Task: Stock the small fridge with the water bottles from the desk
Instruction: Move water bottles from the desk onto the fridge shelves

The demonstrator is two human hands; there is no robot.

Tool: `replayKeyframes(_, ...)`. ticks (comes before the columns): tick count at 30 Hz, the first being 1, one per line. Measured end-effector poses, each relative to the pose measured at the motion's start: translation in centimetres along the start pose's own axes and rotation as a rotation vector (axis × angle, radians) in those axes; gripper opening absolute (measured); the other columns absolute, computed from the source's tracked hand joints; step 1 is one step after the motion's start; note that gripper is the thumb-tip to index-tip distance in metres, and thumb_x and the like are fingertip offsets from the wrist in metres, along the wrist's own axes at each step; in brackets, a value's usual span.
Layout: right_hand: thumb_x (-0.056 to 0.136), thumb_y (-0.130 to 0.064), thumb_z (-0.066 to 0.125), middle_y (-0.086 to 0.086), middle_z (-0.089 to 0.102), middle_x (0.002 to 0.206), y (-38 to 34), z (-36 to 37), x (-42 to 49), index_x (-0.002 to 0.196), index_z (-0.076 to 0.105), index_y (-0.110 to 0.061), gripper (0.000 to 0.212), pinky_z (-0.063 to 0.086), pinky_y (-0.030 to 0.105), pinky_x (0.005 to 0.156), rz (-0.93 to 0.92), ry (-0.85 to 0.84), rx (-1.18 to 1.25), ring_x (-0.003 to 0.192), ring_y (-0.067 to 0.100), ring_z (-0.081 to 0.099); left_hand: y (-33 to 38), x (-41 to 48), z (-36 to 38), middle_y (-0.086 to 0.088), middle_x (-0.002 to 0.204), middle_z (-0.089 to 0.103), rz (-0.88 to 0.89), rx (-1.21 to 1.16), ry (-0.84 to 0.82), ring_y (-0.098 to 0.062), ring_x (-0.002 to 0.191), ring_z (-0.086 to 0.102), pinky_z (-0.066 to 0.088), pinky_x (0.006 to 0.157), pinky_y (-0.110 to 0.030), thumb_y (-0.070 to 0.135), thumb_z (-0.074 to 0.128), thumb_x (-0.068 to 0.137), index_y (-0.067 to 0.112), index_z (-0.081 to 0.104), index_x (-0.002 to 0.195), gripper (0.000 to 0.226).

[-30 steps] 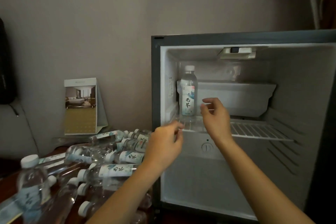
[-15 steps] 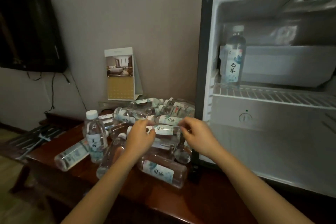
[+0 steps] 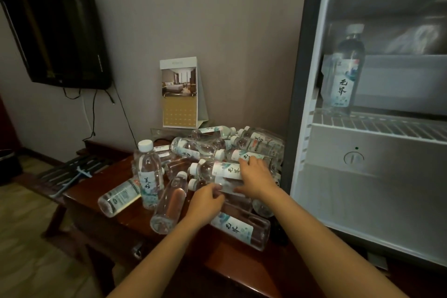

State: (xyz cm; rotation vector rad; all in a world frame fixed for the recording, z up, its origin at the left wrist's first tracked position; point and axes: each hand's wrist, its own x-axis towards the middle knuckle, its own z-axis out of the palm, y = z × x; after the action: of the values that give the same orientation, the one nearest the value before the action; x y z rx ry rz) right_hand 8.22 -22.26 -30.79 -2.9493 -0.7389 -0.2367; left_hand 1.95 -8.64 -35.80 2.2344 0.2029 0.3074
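While the small fridge stands open at the right with only one upright bottle on its wire shelf, most of the stock lies in a loose pile of water bottles on the dark wooden desk, just beside the fridge's frame. One bottle stands capped at the left edge of the heap; the others lie on their sides, crossing and leaning on each other.

Both hands are down in the pile. The right hand lies spread across the labelled middle of a lying bottle, fingers half curled over it but not plainly closed. The left hand curls beside a lower bottle, and whether it grips anything cannot be told.

Judging by the clear, full-looking bodies, each bottle is likely moderately heavy, with thin walls that dent under a hard squeeze and a smooth skin that rolls easily. Wrapping the labelled waist seems the surest hold, lifting clear so neighbours do not roll off the desk.
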Motion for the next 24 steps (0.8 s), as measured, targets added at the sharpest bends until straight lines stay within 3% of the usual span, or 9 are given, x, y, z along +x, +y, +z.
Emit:
replayKeyframes(2,0.073,-0.047,0.071,0.015,0.039,0.128,-0.4,-0.3,0.2,0.130,0.041,-0.008,0.075,0.034,0.041,0.101,0.021,0.013,-0.030,0.117,0.034,0.040,0.2,0.2,-0.2,-0.004,0.113,0.065,-0.034,-0.035,0.012,-0.015,0.102,0.059,0.043,0.086,-0.022,0.018,0.058,0.086,0.009,0.060,0.117,0.033)
replayKeyframes(5,0.072,-0.047,0.072,0.013,0.046,0.122,-1.2,-0.2,-0.1,0.124,0.041,-0.009,0.071,0.046,0.039,0.082,0.047,0.037,0.006,0.109,0.031,0.050,0.5,0.2,-0.3,-0.004,0.108,0.068,-0.067,-0.103,0.012,-0.016,0.099,0.062,0.048,0.090,-0.030,0.027,0.061,0.085,0.010,0.064,0.111,0.032)
replayKeyframes(9,0.075,-0.050,0.067,0.006,0.061,0.101,-1.6,-0.1,-1.3,0.119,0.038,-0.014,0.065,0.044,0.034,0.060,0.062,0.098,0.027,0.090,0.026,0.061,0.9,-0.1,-0.7,-0.004,0.094,0.070,-0.080,-0.172,-0.016,-0.019,0.089,0.065,0.050,0.089,-0.041,0.037,0.059,0.087,0.009,0.067,0.099,0.031)
replayKeyframes(12,0.074,-0.052,0.065,-0.002,0.054,0.081,-1.7,-1.0,-2.6,0.114,0.039,-0.016,0.060,0.041,0.032,0.053,0.059,0.180,0.071,0.072,0.021,0.056,1.6,-0.7,-1.3,-0.009,0.092,0.069,-0.049,-0.255,0.022,-0.023,0.087,0.065,0.052,0.085,-0.043,0.044,0.052,0.089,0.009,0.065,0.093,0.038)
replayKeyframes(16,0.070,-0.060,0.068,-0.003,0.058,0.085,-1.8,-3.1,-4.1,0.108,0.038,-0.021,0.063,0.042,0.030,0.052,0.065,0.304,0.184,0.074,0.021,0.060,3.9,-1.0,-3.0,0.003,0.098,0.066,0.020,-0.499,0.006,-0.013,0.093,0.064,0.051,0.086,-0.034,0.042,0.040,0.095,0.023,0.060,0.095,0.027)
replayKeyframes(19,0.071,-0.059,0.068,-0.002,0.063,0.095,-1.8,-4.6,-5.1,0.112,0.035,-0.019,0.067,0.047,0.032,0.055,0.038,0.363,0.361,0.079,0.021,0.064,6.5,-1.5,-4.4,0.000,0.100,0.066,0.091,-0.718,-0.020,-0.010,0.085,0.069,0.055,0.069,-0.020,0.035,0.049,0.093,0.022,0.055,0.097,0.015)
replayKeyframes(22,0.074,-0.050,0.072,0.000,0.061,0.109,-1.7,-5.9,-6.1,0.124,0.031,-0.018,0.072,0.053,0.030,0.064,-0.014,0.388,0.593,0.085,0.016,0.062,9.1,-2.1,-5.3,-0.010,0.104,0.063,0.173,-0.705,0.028,-0.018,0.088,0.069,0.058,0.071,-0.030,0.026,0.064,0.084,0.014,0.047,0.097,0.025)
replayKeyframes(24,0.076,-0.044,0.072,0.002,0.054,0.124,-1.3,-6.7,-6.9,0.136,0.025,-0.018,0.081,0.054,0.035,0.079,-0.078,0.395,0.693,0.101,0.017,0.059,10.9,-2.5,-5.7,-0.007,0.100,0.063,0.232,-0.739,0.074,-0.014,0.082,0.070,0.058,0.064,-0.027,0.017,0.069,0.080,0.015,0.044,0.095,0.029)
